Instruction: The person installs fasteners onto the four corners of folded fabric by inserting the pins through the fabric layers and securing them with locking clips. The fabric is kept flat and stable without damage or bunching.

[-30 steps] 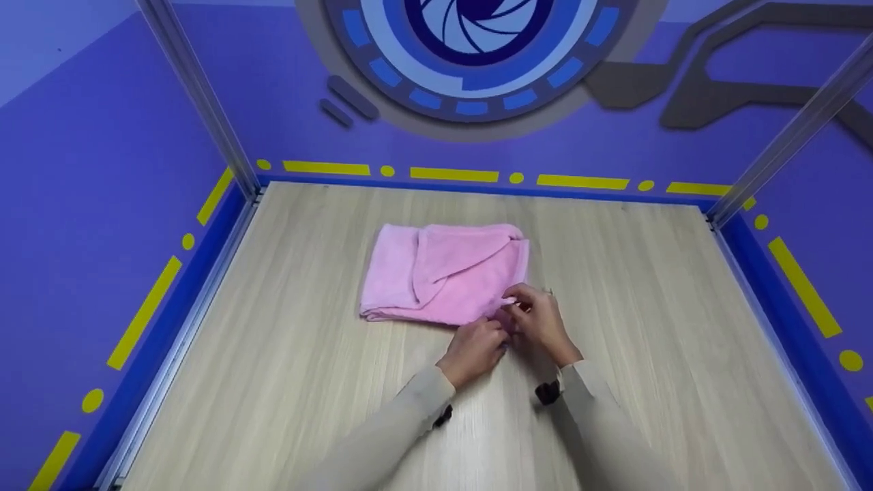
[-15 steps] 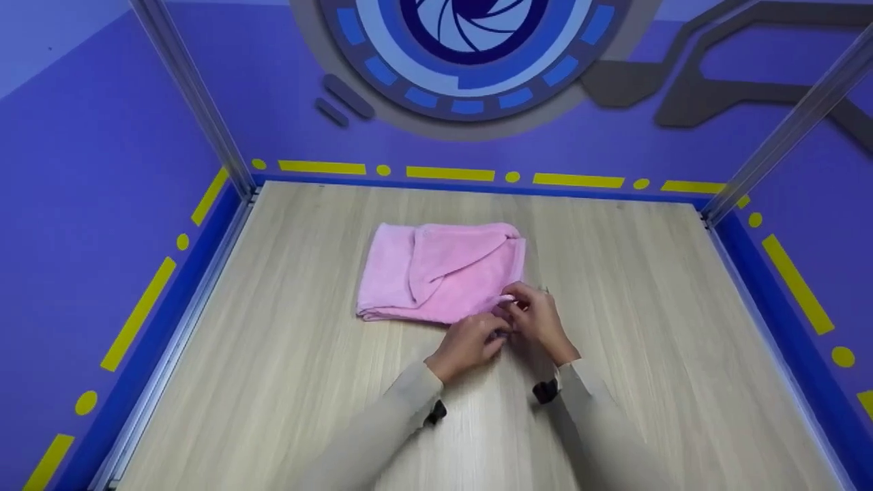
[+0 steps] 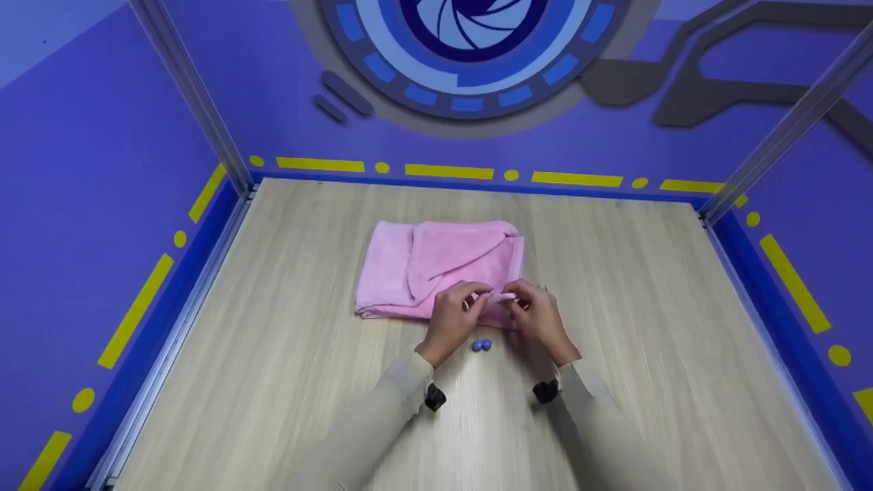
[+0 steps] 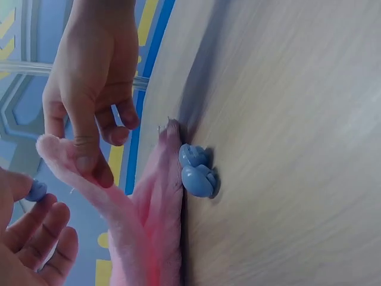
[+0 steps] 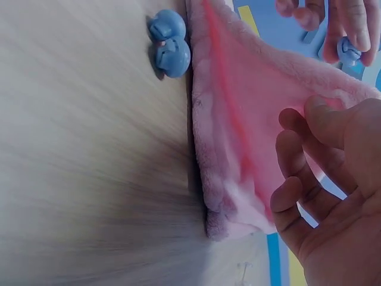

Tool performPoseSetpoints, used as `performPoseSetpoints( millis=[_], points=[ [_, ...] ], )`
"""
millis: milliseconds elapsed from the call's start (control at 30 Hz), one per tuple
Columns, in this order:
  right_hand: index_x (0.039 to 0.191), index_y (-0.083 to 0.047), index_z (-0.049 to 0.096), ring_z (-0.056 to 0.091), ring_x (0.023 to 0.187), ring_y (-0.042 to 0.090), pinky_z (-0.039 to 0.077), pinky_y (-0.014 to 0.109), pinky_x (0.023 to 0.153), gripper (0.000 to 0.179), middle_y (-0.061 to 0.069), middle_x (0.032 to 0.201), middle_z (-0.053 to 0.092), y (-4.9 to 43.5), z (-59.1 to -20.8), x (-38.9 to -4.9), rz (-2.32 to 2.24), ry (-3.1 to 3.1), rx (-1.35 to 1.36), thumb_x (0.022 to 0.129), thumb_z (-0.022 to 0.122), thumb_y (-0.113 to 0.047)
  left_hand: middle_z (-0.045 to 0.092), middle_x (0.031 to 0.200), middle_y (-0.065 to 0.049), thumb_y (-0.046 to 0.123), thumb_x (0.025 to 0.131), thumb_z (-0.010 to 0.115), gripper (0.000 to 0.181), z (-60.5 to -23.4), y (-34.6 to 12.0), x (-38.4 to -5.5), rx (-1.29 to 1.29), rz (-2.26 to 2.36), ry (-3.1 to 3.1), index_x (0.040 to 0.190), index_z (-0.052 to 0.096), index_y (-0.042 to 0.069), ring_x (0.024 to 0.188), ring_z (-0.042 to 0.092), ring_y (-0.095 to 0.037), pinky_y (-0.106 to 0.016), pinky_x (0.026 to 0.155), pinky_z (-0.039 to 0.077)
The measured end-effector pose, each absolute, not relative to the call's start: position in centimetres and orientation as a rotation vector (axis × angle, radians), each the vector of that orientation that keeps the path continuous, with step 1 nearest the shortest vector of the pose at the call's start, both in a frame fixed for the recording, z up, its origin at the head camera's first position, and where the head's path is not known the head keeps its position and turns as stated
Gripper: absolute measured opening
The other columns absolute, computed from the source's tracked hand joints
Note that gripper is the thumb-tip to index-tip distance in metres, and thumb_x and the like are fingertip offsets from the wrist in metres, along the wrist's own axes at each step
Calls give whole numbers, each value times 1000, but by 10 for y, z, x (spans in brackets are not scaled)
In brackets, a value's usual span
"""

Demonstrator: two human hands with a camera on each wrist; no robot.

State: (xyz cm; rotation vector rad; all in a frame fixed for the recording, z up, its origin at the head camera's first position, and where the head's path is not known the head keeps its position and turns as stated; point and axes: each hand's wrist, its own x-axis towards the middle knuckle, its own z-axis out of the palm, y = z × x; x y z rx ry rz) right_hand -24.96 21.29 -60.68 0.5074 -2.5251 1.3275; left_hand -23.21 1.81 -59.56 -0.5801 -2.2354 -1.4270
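Note:
A folded pink towel [image 3: 470, 256] lies on the table, its near right corner raised. My right hand [image 3: 542, 317] pinches that corner between thumb and fingers; the left wrist view shows this right hand [image 4: 98, 89] with the towel edge [image 4: 77, 173] drooping from it. Close on its left, my left hand [image 3: 453, 317] holds a small glossy blue rounded piece [image 4: 37, 190] between thumb and fingertip, apart from the cloth. The right wrist view shows the same blue piece [image 5: 348, 52] with notches in it. Two similar blue pieces [image 3: 481, 346] sit touching each other on the table, just in front of the towel.
The wooden tabletop [image 3: 634, 327] extends around the towel on all sides. Blue panels with yellow dashes enclose it at the left, the back wall [image 3: 443, 150] and the right. Metal posts [image 3: 198, 95] stand at the back corners.
My left hand has risen from the table to beside the raised towel corner, bringing a blue piece. The two blue pieces it covered now show. The right hand stays on the corner.

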Motion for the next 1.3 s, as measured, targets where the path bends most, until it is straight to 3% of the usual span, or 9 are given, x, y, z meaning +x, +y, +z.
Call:
performPoseSetpoints(
  millis=[200, 433, 767, 1067, 1300],
  points=[
    [101, -9, 73, 62, 66, 13, 52, 24, 60, 17, 5, 85, 71, 213, -600, -249, 1351, -2507, 484, 91, 71, 4, 76, 96, -3, 5, 95, 72, 13, -598, 20, -240, -493, -1478, -2239, 106, 77, 1, 78, 66, -12, -39, 69, 60],
    [106, -10, 74, 66, 63, 18, 53, 24, 56, 26, 3, 90, 71, 210, -599, -248, 1411, -2486, 502, 91, 67, 9, 77, 99, -7, 1, 93, 72, 16, -606, 22, -241, -471, -1493, -2255, 109, 76, 1, 82, 70, -14, -27, 73, 59],
    [105, -11, 75, 65, 61, 19, 52, 23, 54, 27, 3, 83, 70, 208, -602, -248, 1431, -2454, 525, 90, 67, 10, 77, 103, -8, 2, 93, 73, 16, -611, 21, -242, -459, -1488, -2251, 109, 76, 2, 84, 73, -17, -30, 76, 60],
    [104, -8, 75, 67, 62, 20, 54, 22, 57, 27, 4, 91, 74, 209, -604, -247, 1441, -2458, 552, 89, 66, 12, 77, 101, -9, 0, 92, 73, 17, -612, 21, -240, -479, -1492, -2266, 109, 76, -1, 82, 73, -14, -25, 75, 59],
    [103, -6, 75, 67, 63, 18, 54, 21, 58, 25, 6, 94, 75, 210, -605, -248, 1458, -2468, 553, 88, 66, 12, 77, 99, -9, 1, 92, 73, 16, -611, 23, -240, -484, -1490, -2279, 108, 76, -1, 81, 73, -16, -30, 73, 61]
  ],
)
